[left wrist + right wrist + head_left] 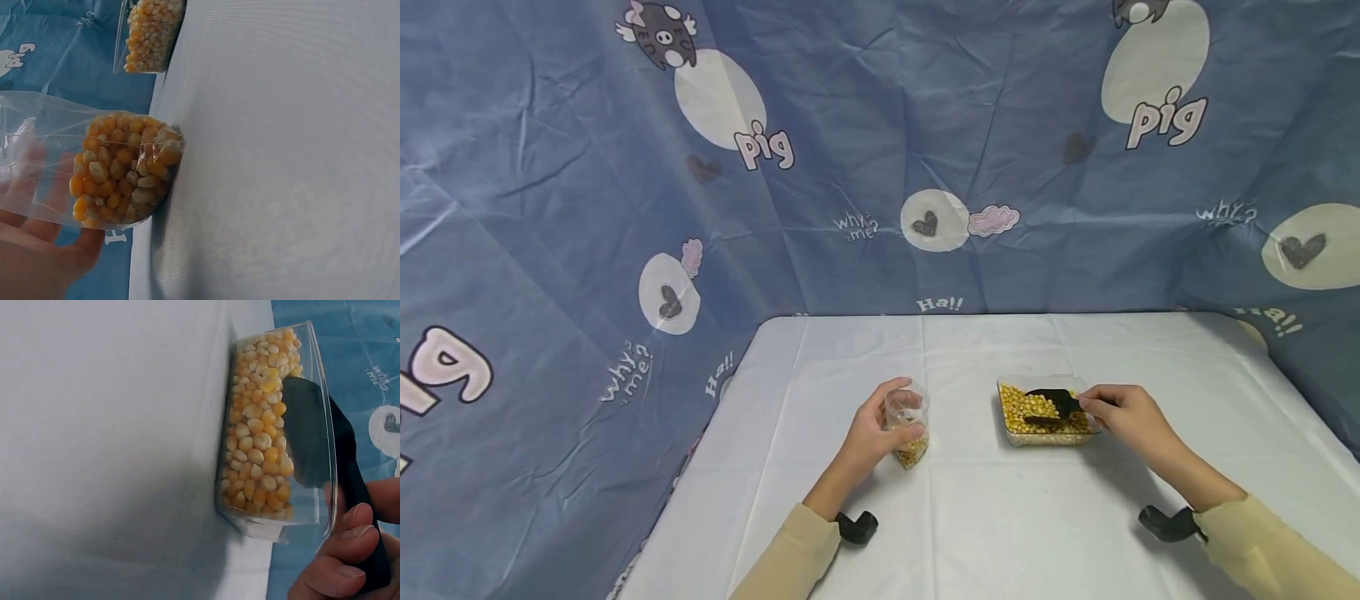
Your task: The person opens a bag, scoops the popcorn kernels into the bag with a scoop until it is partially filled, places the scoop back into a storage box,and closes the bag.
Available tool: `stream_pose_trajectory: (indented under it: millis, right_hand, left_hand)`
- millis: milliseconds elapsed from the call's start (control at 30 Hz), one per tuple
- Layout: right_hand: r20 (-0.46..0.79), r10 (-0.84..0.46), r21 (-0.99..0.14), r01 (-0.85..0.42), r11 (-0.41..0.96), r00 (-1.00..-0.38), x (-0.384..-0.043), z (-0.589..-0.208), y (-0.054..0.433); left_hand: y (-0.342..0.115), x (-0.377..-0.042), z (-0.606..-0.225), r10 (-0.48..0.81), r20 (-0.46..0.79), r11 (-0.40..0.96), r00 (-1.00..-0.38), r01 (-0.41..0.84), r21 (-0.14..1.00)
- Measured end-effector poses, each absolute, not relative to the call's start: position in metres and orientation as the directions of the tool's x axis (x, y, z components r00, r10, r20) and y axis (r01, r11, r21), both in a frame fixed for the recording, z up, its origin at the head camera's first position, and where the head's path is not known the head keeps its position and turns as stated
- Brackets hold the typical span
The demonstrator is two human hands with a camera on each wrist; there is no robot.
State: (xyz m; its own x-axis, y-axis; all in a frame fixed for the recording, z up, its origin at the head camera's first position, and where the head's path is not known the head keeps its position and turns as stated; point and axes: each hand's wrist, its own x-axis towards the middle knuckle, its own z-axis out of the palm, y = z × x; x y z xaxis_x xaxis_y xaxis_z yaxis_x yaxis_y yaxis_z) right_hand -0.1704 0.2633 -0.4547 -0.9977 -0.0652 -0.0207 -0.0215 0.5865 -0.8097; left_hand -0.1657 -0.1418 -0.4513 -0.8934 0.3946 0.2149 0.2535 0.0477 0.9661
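My left hand [880, 425] holds a clear plastic bag [44, 162] upright with its mouth spread open. Corn kernels [122, 169] fill the bottom of the bag, which stands on the white table. To the right, my right hand [1123, 417] grips the handle of a black scoop [1060, 402]. The scoop's head is inside a clear rectangular container [1013, 437], and kernels lie in and around it. In the right wrist view the black scoop [306, 431] shows through the container's wall, dipping into the corn kernels [256, 431].
A white cloth covers the table [1000, 517]. Behind it and at its sides hangs a blue curtain [820, 275] printed with pigs and words. A black wrist device [857, 528] sits at the left cuff, and another black device [1168, 523] at the right cuff.
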Motion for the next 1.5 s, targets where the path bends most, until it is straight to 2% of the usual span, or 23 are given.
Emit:
stream_pose_trajectory:
  millis: [200,700,1500]
  right_hand:
    - [-0.028,-0.062,-0.873,-0.006,0.487,-0.998,-0.167,-0.457,0.266]
    - [-0.032,-0.011,-0.936,0.027,0.352,-0.999,-0.16,-0.467,0.272]
    - [0.07,0.009,-0.977,-0.067,0.205,-0.998,-0.152,-0.458,0.266]
  left_hand:
    - [-0.142,-0.166,-0.453,0.4,0.216,0.069,-0.891,0.265,0.962]
    - [-0.143,-0.166,-0.452,0.408,0.22,0.062,-0.886,0.267,0.962]
    - [-0.142,-0.165,-0.453,0.4,0.221,0.06,-0.889,0.266,0.962]
